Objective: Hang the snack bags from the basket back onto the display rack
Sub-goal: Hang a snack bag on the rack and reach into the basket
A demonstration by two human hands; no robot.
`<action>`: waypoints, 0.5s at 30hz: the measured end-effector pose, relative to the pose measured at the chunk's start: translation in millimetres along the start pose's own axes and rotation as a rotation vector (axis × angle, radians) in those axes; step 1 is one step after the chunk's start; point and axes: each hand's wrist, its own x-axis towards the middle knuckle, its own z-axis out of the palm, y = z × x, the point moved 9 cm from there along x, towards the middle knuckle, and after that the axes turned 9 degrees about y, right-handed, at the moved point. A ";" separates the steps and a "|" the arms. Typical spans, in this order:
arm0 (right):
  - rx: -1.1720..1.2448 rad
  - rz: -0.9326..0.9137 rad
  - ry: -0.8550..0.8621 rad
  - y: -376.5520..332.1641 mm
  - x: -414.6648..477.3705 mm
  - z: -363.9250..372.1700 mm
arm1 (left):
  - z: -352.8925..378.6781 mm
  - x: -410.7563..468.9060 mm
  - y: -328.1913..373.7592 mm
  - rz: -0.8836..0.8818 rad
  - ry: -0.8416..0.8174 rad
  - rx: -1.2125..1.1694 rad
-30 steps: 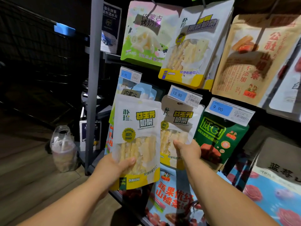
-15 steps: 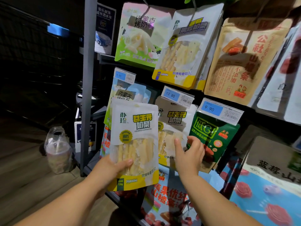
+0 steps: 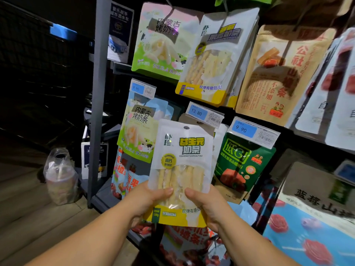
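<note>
**Desk:** What have the hands got?

**Operator:** I see both on one bag point(image 3: 182, 164). The left hand point(image 3: 151, 198) grips its lower left edge and the right hand point(image 3: 207, 202) its lower right. Each thumb lies flat on the clear window, and their tips are close together. The fingers behind are hidden from me.

**Desk:** And where is the bag?

**Operator:** It is upright in front of the rack point(image 3: 119, 68), in the middle row, with its printed face toward me. The hole point(image 3: 186, 128) near its top sits just under the 13.80 tag point(image 3: 204, 114). I cannot tell whether a hook is through it, or whether the bag touches the tag. Another pack hangs behind it, showing only as a sliver on its right.

**Desk:** What is around it?

**Operator:** A milk-stick pack point(image 3: 136, 129) hangs just to the left, partly covered by my bag. A green pack point(image 3: 242, 164) is just to the right, under a 9.90 tag point(image 3: 253, 131). In the row above there is a yellow-bottomed pack point(image 3: 215, 60) of the same make, with a brown pack point(image 3: 282, 73) beside it. A grey post point(image 3: 97, 93) stands at the rack's left edge. Past it, on the floor point(image 3: 28, 217), a lidded cup point(image 3: 60, 177) sits in a thin plastic sack.
</note>
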 end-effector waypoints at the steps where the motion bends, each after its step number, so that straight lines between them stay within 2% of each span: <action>1: 0.011 -0.018 0.037 -0.1 0.4 -5.0 | 2.3 2.6 1.3 0.013 0.013 0.020; 8: 0.014 -0.148 0.233 -15.2 -2.5 -20.7 | 3.1 20.4 6.6 0.062 0.194 0.014; 15: -0.030 -0.179 0.283 -30.1 5.2 -23.2 | 7.9 36.1 7.8 0.080 0.218 -0.081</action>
